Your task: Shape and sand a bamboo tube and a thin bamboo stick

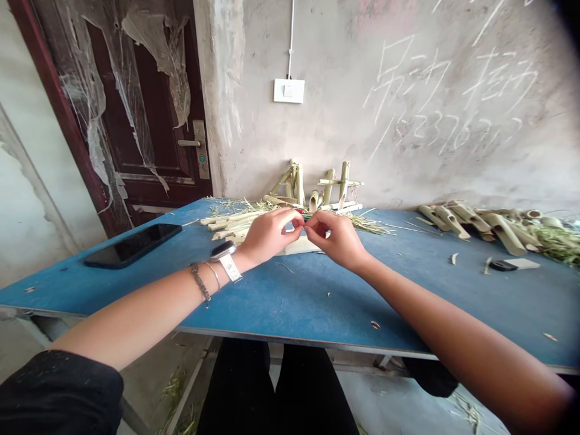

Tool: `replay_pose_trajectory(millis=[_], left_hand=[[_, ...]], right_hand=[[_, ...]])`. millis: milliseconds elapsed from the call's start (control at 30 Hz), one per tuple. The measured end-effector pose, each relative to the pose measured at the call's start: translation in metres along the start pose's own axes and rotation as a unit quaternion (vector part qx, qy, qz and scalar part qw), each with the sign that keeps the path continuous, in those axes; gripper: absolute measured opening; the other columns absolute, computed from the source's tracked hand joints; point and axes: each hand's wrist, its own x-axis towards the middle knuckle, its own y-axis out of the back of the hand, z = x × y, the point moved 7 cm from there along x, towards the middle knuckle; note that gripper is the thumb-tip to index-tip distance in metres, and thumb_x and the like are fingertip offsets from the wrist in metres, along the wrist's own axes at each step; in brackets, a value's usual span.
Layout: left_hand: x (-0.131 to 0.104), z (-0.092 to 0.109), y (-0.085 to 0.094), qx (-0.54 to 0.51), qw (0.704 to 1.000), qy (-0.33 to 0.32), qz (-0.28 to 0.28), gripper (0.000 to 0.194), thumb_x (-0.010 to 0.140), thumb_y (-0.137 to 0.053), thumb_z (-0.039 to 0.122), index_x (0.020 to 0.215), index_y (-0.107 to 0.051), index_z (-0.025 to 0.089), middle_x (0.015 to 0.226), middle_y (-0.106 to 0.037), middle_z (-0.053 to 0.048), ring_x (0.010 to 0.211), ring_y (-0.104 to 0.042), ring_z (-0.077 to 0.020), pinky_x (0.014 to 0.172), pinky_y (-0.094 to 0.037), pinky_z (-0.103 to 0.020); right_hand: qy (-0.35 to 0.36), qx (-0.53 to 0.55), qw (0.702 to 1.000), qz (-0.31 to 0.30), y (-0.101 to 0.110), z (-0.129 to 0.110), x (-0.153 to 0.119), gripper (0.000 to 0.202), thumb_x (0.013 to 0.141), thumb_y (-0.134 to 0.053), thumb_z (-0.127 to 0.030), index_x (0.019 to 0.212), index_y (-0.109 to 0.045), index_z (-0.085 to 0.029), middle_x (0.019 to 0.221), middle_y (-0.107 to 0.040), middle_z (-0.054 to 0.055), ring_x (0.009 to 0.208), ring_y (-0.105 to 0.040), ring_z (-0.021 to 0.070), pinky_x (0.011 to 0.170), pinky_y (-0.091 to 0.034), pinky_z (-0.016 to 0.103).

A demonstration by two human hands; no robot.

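My left hand (273, 232) and my right hand (338, 237) meet fingertip to fingertip above the middle of the blue table (272, 302). Thumb and forefinger are pinched together on each hand. What they hold between them is too small to make out; a bit of red and green shows at the fingertips. Just below and behind the hands lie a pale piece of bamboo (299, 246) and a row of cut bamboo sticks (229, 225). A watch (224, 251) and bracelets are on my left wrist.
Behind the hands stand upright bamboo pieces (296, 181) and a bamboo frame (343, 184) near the wall. A black phone (133, 244) lies at left. Cut bamboo tubes (502, 232), shavings (559, 244) and a small knife-like tool (514, 264) lie at right.
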Motion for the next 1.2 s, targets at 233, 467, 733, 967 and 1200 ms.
replay_pose_trajectory(millis=[233, 467, 733, 967, 1200], left_hand=[[-0.002, 0.007, 0.002, 0.061, 0.998, -0.021, 0.014, 0.004, 0.076, -0.054, 0.016, 0.076, -0.058, 0.017, 0.074, -0.061, 0.001, 0.057, -0.051, -0.0089, 0.056, -0.036, -0.021], [-0.002, 0.007, -0.001, 0.045, 0.999, -0.011, -0.010, 0.005, 0.071, -0.053, 0.012, 0.071, -0.053, 0.017, 0.064, -0.053, 0.004, 0.057, -0.045, -0.0087, 0.055, -0.033, -0.021], [-0.001, 0.003, -0.006, -0.111, 0.992, 0.046, -0.028, 0.010, 0.068, -0.053, 0.008, 0.066, -0.047, 0.016, 0.056, -0.045, 0.006, 0.052, -0.041, -0.0066, 0.050, -0.032, -0.018], [-0.001, -0.010, -0.013, -0.195, 0.973, 0.113, -0.041, 0.002, 0.073, -0.053, 0.015, 0.073, -0.051, 0.016, 0.059, -0.048, 0.005, 0.051, -0.045, -0.0059, 0.048, -0.037, -0.016], [0.000, -0.010, -0.013, -0.211, 0.969, 0.114, -0.054, 0.003, 0.073, -0.053, 0.014, 0.072, -0.051, 0.015, 0.058, -0.045, 0.006, 0.051, -0.044, -0.0054, 0.048, -0.037, -0.016]], right_hand=[[0.001, -0.005, 1.000, -0.006, -0.003, -0.002, -0.001, 0.009, 0.073, -0.049, -0.017, 0.064, -0.050, -0.017, 0.056, -0.048, -0.004, 0.050, -0.042, 0.0074, 0.051, -0.032, 0.021], [0.020, -0.001, 1.000, -0.005, -0.005, -0.004, -0.002, 0.007, 0.071, -0.051, -0.014, 0.065, -0.053, -0.017, 0.057, -0.050, -0.003, 0.051, -0.043, 0.0076, 0.052, -0.033, 0.020], [0.055, -0.011, 0.998, -0.008, -0.006, -0.010, -0.002, 0.011, 0.070, -0.049, -0.011, 0.061, -0.050, -0.017, 0.057, -0.047, -0.003, 0.052, -0.041, 0.0069, 0.052, -0.032, 0.020], [-0.014, 0.006, 1.000, -0.016, -0.002, -0.002, -0.001, 0.002, 0.069, -0.050, -0.016, 0.069, -0.051, -0.018, 0.060, -0.050, -0.003, 0.050, -0.042, 0.0074, 0.051, -0.033, 0.021], [-0.021, 0.013, 0.999, -0.022, -0.002, -0.003, 0.000, 0.006, 0.068, -0.049, -0.013, 0.070, -0.049, -0.018, 0.058, -0.048, -0.004, 0.050, -0.043, 0.0067, 0.051, -0.033, 0.021]])
